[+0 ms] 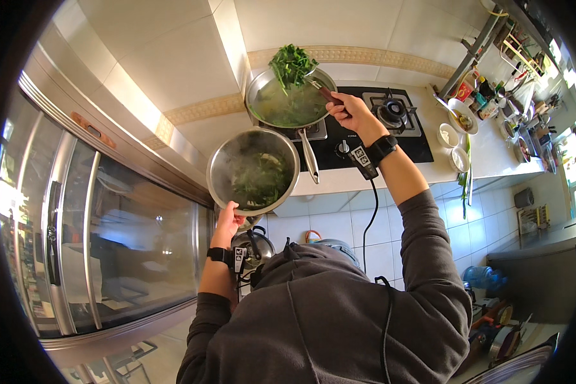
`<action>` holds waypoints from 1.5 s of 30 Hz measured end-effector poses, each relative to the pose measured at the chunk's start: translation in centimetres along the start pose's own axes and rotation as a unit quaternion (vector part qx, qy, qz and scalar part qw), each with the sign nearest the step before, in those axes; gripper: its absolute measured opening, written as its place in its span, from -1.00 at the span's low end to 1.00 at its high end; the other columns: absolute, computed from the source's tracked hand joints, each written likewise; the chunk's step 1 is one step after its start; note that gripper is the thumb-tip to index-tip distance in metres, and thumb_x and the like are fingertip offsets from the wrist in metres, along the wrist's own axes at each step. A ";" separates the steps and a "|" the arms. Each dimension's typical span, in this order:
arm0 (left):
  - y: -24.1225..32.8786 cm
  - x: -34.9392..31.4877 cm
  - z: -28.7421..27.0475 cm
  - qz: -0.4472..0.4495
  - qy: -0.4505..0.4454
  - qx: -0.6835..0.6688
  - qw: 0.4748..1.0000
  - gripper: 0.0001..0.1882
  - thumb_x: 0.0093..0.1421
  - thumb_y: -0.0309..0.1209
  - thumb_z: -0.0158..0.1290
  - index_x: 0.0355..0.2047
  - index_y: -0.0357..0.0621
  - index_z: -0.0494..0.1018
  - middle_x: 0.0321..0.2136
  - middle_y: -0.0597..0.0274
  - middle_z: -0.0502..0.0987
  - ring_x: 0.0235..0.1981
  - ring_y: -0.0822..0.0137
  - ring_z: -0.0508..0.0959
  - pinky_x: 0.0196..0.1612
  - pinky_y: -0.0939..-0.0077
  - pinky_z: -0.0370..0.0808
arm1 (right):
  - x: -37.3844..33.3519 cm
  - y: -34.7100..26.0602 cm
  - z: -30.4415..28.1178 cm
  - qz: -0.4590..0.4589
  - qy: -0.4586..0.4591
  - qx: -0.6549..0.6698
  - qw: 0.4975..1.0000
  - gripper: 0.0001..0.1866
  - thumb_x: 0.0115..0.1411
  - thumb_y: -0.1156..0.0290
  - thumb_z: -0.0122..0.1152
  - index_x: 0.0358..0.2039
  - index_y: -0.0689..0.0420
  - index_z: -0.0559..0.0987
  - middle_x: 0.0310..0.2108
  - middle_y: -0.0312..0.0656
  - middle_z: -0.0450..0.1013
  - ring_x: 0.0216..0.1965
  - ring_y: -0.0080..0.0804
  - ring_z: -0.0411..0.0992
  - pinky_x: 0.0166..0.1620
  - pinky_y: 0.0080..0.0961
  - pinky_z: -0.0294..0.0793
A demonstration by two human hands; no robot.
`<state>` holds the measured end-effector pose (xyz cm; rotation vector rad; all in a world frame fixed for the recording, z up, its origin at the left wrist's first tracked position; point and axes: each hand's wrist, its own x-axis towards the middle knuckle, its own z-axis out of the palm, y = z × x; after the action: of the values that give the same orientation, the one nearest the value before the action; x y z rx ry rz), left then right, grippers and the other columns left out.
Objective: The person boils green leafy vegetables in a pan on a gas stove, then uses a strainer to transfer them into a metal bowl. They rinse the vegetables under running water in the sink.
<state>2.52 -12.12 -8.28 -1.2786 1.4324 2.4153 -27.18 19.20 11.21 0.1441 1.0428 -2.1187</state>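
My right hand [355,116] is closed around the dark red-brown handle of a skimmer [328,96], lifted over the far rim of a metal pan [257,96]. A clump of wet leafy greens [292,66] is heaped on the skimmer and hides most of its head. Steaming greenish liquid fills the pan, whose long metal handle points toward me. My left hand [229,221] grips the near rim of a stainless steel bowl [221,168], tilted beside the pan at its near left. More steaming cooked greens [262,179] lie inside the bowl.
A second burner [392,112] sits at the right of the black stove [352,137]. Small white bowls [448,135], a larger bowl with a spoon [463,117] and green onions [465,179] are farther right on the counter. A glass-doored cabinet [141,256] stands close at left.
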 end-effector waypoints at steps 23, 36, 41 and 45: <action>0.0 -0.2 0.1 0.019 -0.031 -0.016 0.999 -0.81 0.08 -0.35 -0.08 -0.56 -0.22 0.35 -0.69 0.12 0.41 -0.73 0.30 0.38 -0.64 0.47 0.35 | -2.6 -4.1 3.7 -0.061 -0.023 -0.040 0.997 -0.79 0.29 0.41 -0.07 -0.19 0.28 0.22 -0.48 -0.17 0.25 -0.64 -0.72 0.11 -0.72 -0.84 0.00; -0.1 -0.1 0.0 0.002 -0.022 0.006 1.000 -0.84 0.02 -0.33 -0.07 -0.51 -0.17 0.34 -0.66 0.15 0.45 -0.69 0.32 0.44 -0.59 0.44 0.42 | -1.0 0.6 1.2 -0.012 0.053 -0.036 0.998 -0.75 0.32 0.36 -0.12 -0.05 0.20 0.25 -0.55 -0.25 0.24 -0.69 -0.78 0.09 -0.76 -0.88 -0.05; -0.4 0.3 -0.2 0.005 -0.028 0.004 1.000 -0.83 0.03 -0.32 -0.06 -0.50 -0.18 0.34 -0.64 0.14 0.46 -0.69 0.31 0.43 -0.59 0.44 0.42 | -3.2 -3.3 4.1 -0.055 -0.028 -0.030 0.998 -0.78 0.29 0.38 -0.06 -0.17 0.24 0.22 -0.52 -0.26 0.24 -0.68 -0.79 0.12 -0.76 -0.88 0.00; -0.5 0.8 -0.5 -0.001 -0.033 0.016 0.999 -0.83 0.03 -0.32 -0.06 -0.50 -0.18 0.34 -0.64 0.13 0.46 -0.69 0.32 0.42 -0.58 0.46 0.42 | -2.7 -3.1 3.6 -0.057 -0.031 -0.012 0.998 -0.78 0.30 0.38 -0.08 -0.13 0.24 0.27 -0.50 -0.19 0.27 -0.66 -0.72 0.13 -0.73 -0.85 -0.01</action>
<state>2.51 -12.47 -9.29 -1.1819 1.4465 2.3992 -26.58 19.39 16.68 0.0064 1.0606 -2.1975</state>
